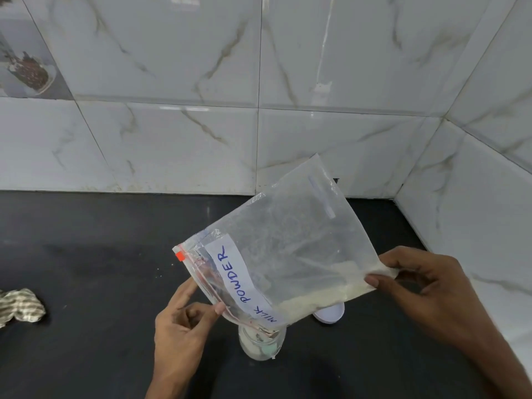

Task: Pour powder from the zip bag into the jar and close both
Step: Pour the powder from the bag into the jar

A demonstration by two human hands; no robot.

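Fingers (185, 292) of the left hand (181, 323) pinch the zip bag (288, 240) mouth just above the jar (260, 345), aiming it; the right hand (426, 286) fingers pinch the far corner higher, so powder (316, 298) slides jarward.

Both hands are bare: the left hand (184, 321) and the right hand (426, 280) each show creased knuckles and a short, plain nail on the thumb. Behind each hand a bare wrist and forearm run to the lower edge of the view, the left forearm (169, 378) narrow, the right forearm (495, 361) looking broader
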